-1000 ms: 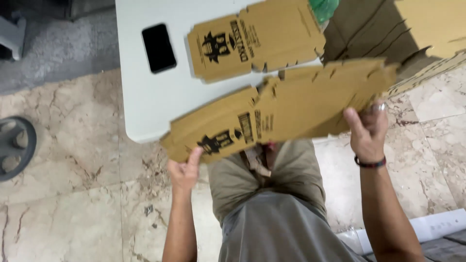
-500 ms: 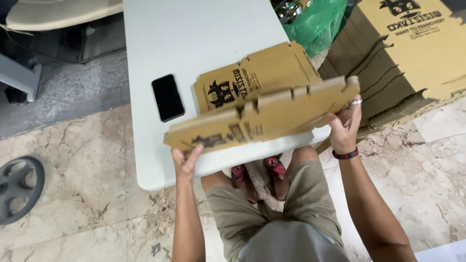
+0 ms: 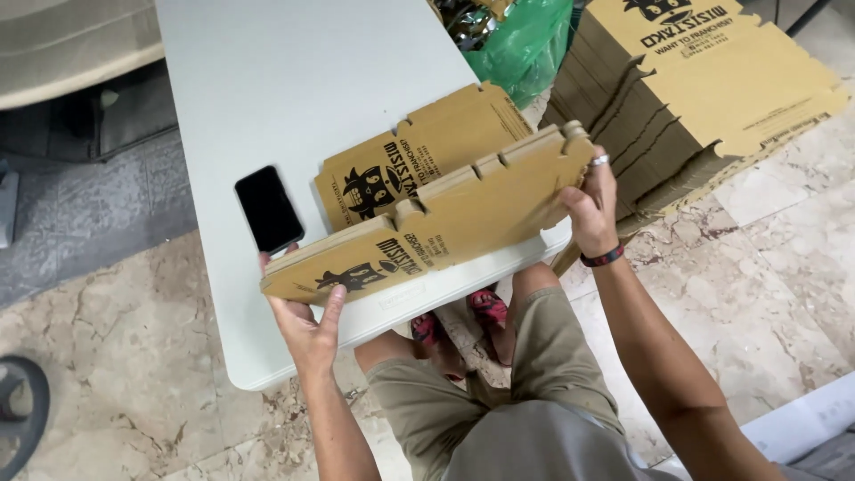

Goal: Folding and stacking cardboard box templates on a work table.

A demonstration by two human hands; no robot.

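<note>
The left hand pinches one end of a flat cardboard box, thumb on its face; the right hand clasps the other end, fingers curled behind; the box hangs over the table edge, above a second box; a loose grip could let it sag and knock the phone; the stack of boxes crowds the right; open tabletop lies beyond.
</note>
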